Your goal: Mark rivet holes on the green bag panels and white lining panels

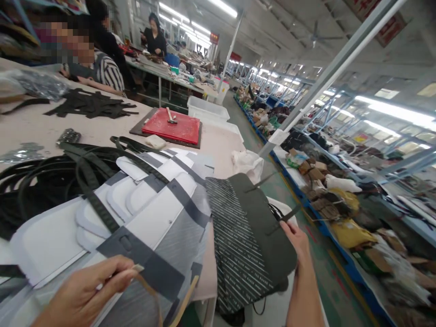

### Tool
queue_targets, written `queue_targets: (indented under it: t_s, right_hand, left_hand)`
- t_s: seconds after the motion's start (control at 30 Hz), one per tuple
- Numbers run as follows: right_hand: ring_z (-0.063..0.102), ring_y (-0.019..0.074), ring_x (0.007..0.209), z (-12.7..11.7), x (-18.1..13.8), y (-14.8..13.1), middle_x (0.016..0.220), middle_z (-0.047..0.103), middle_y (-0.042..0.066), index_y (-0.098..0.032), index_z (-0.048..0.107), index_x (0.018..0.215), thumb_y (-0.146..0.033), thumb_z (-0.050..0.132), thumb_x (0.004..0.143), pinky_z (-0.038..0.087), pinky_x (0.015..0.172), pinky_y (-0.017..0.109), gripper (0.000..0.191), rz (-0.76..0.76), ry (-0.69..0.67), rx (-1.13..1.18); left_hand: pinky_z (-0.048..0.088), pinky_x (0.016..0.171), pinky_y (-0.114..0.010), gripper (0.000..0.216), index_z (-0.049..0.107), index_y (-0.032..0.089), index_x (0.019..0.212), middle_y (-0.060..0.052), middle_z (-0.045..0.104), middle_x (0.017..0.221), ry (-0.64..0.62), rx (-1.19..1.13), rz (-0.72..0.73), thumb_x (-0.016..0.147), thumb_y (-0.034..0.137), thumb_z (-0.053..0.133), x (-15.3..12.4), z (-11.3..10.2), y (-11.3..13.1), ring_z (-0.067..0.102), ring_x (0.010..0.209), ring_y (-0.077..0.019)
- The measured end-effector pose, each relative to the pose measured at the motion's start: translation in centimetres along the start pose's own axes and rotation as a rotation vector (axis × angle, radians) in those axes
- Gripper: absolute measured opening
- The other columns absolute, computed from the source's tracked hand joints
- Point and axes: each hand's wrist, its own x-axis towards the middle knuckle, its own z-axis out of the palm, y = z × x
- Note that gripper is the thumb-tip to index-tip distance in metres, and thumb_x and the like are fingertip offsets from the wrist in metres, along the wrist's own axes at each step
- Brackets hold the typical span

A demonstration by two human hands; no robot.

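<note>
My left hand [86,288] is closed in a pinch at the lower left, over a pile of white and grey bag panels [151,218]. From its fingertips hangs a thin tan strip [153,290]. On the right, my right hand [297,238] grips the outer edge of a dark green bag piece [269,227], by one of its narrow straps. Diagonal white print covers the lining side [235,245] of this piece, which hangs past the table edge. A dark green strap [98,211] lies across the pale panels.
Coiled dark straps [37,181] lie at the left. Beyond them are cut black strips [90,103] and small metal parts [68,136]. A hammer [171,119] rests on a red board [172,127]. Co-workers sit and stand behind the table. Racks of goods line the right aisle.
</note>
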Motion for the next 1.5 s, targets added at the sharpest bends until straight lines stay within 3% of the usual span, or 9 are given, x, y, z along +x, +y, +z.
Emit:
queue_targets:
  t_s: [0.1, 0.2, 0.33, 0.43, 0.77, 0.87, 1.07, 1.27, 1.5]
  right_hand:
    - [0.067, 0.0396, 0.079, -0.3, -0.9, 2.2, 0.069, 0.071, 0.016, -0.019, 0.071, 0.069, -0.051, 0.069, 0.055, 0.048, 0.076, 0.052, 0.035, 0.119, 0.021, -0.148]
    - [0.068, 0.0351, 0.082, 1.9, -4.6, 0.3, 0.085, 0.074, 0.016, -0.018, 0.074, 0.091, -0.050, 0.064, 0.066, 0.050, 0.080, 0.049, 0.042, 0.093, -0.066, -0.102]
    - [0.068, 0.0217, 0.081, 6.6, -13.2, -7.7, 0.090, 0.073, 0.007, -0.020, 0.072, 0.095, -0.037, 0.061, 0.084, 0.054, 0.075, 0.032, 0.023, -0.348, -0.563, 0.306]
    - [0.065, 0.0174, 0.080, 9.6, -18.5, -13.4, 0.090, 0.071, 0.005, -0.020, 0.068, 0.105, -0.020, 0.062, 0.085, 0.052, 0.074, 0.029, 0.021, -0.694, -0.757, 0.451]
    - [0.061, 0.0165, 0.070, 14.5, -22.7, -16.7, 0.074, 0.068, 0.004, -0.018, 0.063, 0.086, -0.012, 0.053, 0.087, 0.046, 0.064, 0.027, 0.013, -1.031, -0.647, 0.398]
    - [0.059, 0.0138, 0.064, 16.4, -23.7, -16.8, 0.068, 0.065, 0.001, -0.019, 0.064, 0.079, -0.013, 0.053, 0.084, 0.044, 0.061, 0.025, 0.014, -0.884, -0.624, 0.449]
    - [0.052, 0.0112, 0.049, 22.6, -20.9, -14.2, 0.054, 0.058, -0.002, -0.015, 0.066, 0.071, -0.037, 0.065, 0.078, 0.045, 0.051, 0.024, 0.023, 0.044, -0.714, 0.679]
    - [0.051, 0.0100, 0.046, 26.6, -17.6, -11.6, 0.055, 0.060, 0.000, -0.012, 0.069, 0.078, -0.049, 0.069, 0.073, 0.045, 0.045, 0.024, 0.037, 0.153, -0.757, 0.713]
    - [0.055, 0.0108, 0.047, 27.6, -17.9, -12.9, 0.053, 0.059, -0.002, -0.013, 0.069, 0.078, -0.044, 0.069, 0.072, 0.045, 0.046, 0.022, 0.031, 0.100, -0.773, 0.597]
  left_hand:
    - [0.044, 0.048, -0.016, 0.036, 0.055, 0.022, 0.069, 0.005, 0.056, 0.057, -0.006, 0.050, 0.133, 0.098, 0.041, 0.044, 0.9, 0.4, 2.0, 0.055, 0.049, -0.0089]
    - [0.040, 0.051, -0.019, 0.039, 0.050, 0.020, 0.068, 0.004, 0.052, 0.060, 0.028, 0.175, 0.302, 0.099, 0.041, 0.043, 1.5, 0.8, 3.0, 0.051, 0.053, -0.0092]
    - [0.035, 0.052, -0.022, 0.036, 0.047, 0.019, 0.067, 0.003, 0.048, 0.062, 0.030, 0.331, 0.421, 0.099, 0.038, 0.046, 1.9, 0.9, 3.0, 0.046, 0.055, -0.0105]
    - [0.033, 0.053, -0.025, 0.032, 0.048, 0.019, 0.070, 0.003, 0.047, 0.063, 0.022, 0.399, 0.465, 0.099, 0.033, 0.047, 1.8, 0.6, 2.8, 0.045, 0.056, -0.0117]
    - [0.041, 0.060, -0.023, 0.016, 0.053, 0.020, 0.087, 0.002, 0.057, 0.074, -0.015, 0.302, 0.288, 0.099, 0.027, 0.046, 0.5, -0.5, 1.1, 0.057, 0.065, -0.0116]
    - [0.040, 0.057, -0.022, 0.022, 0.054, 0.021, 0.083, 0.003, 0.055, 0.069, -0.023, 0.269, 0.242, 0.100, 0.021, 0.041, 0.1, -0.7, 0.8, 0.056, 0.061, -0.0112]
    - [0.045, 0.064, -0.021, 0.016, 0.058, 0.022, 0.092, 0.002, 0.062, 0.075, 0.071, 0.226, 0.240, 0.099, 0.021, 0.044, -0.3, -2.1, -0.2, 0.059, 0.066, -0.0112]
    - [0.049, 0.078, -0.019, 0.025, 0.060, 0.022, 0.098, 0.002, 0.070, 0.087, 0.195, 0.405, 0.125, 0.101, 0.037, 0.041, -0.7, -3.9, -4.1, 0.068, 0.079, -0.0114]
    - [0.048, 0.083, -0.016, 0.024, 0.061, 0.022, 0.099, 0.002, 0.070, 0.090, 0.207, 0.415, 0.145, 0.100, 0.037, 0.042, -1.2, -3.7, -6.0, 0.068, 0.081, -0.0101]
